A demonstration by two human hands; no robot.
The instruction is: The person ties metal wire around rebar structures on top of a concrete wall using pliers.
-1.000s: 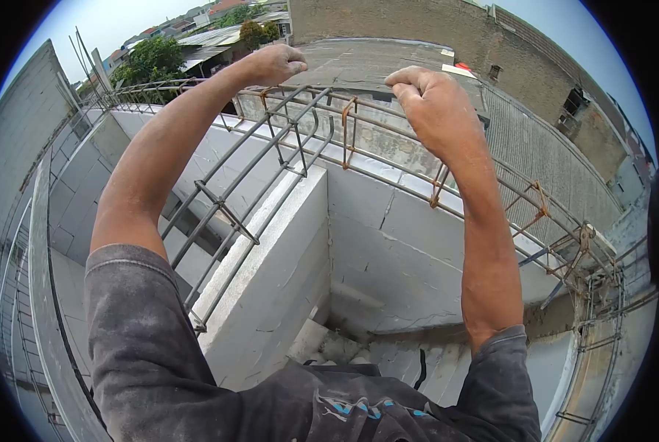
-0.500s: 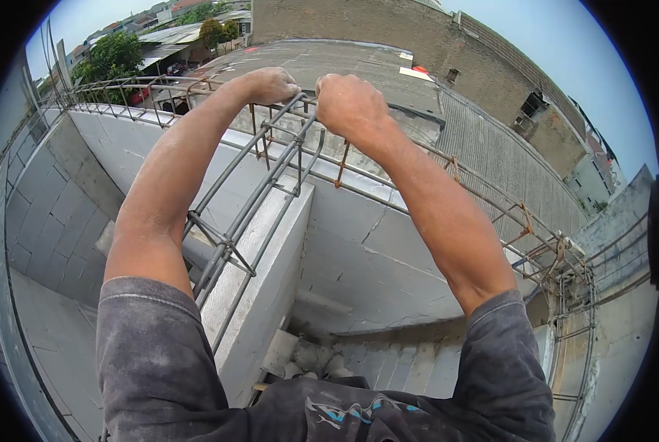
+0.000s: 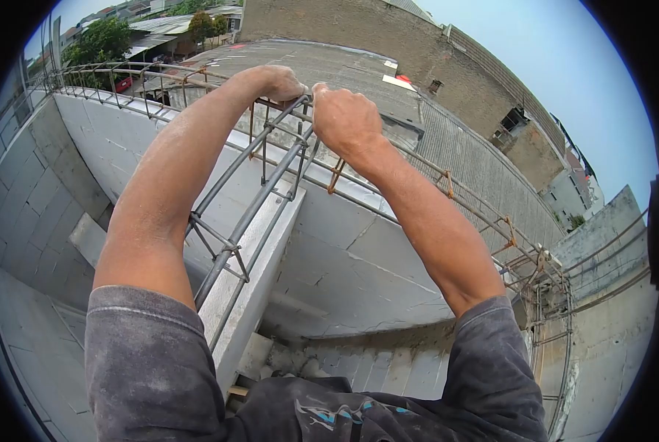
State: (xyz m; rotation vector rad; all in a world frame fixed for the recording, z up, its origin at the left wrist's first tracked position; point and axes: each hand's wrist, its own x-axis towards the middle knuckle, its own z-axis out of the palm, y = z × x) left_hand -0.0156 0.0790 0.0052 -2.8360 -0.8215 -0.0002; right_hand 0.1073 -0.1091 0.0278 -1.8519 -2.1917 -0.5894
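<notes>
A rebar cage (image 3: 259, 193), made of long steel bars with bent stirrups, runs away from me above a narrow light-grey block wall (image 3: 252, 276). At its far end my left hand (image 3: 280, 83) is closed around the left side, with the fingertips mostly hidden. My right hand (image 3: 346, 121) is closed on the other side, knuckles up and thumb near the bar ends. The two hands almost meet. Just beyond them, a second rebar cage (image 3: 410, 156) crosses along the top of the outer wall (image 3: 366, 239).
Rusty ties and tangled upright bars (image 3: 547, 291) stand at the right corner. Grey block walls (image 3: 31, 199) drop away on the left. Below me lies a deep gap with rubble (image 3: 289, 357). A corrugated roof (image 3: 462, 132) and a brick building (image 3: 344, 33) are beyond.
My view has turned slightly right, so the walls and roofs sit further left. Both hands stay closed at the cage's far end. The cage appears shifted slightly right relative to the wall below.
</notes>
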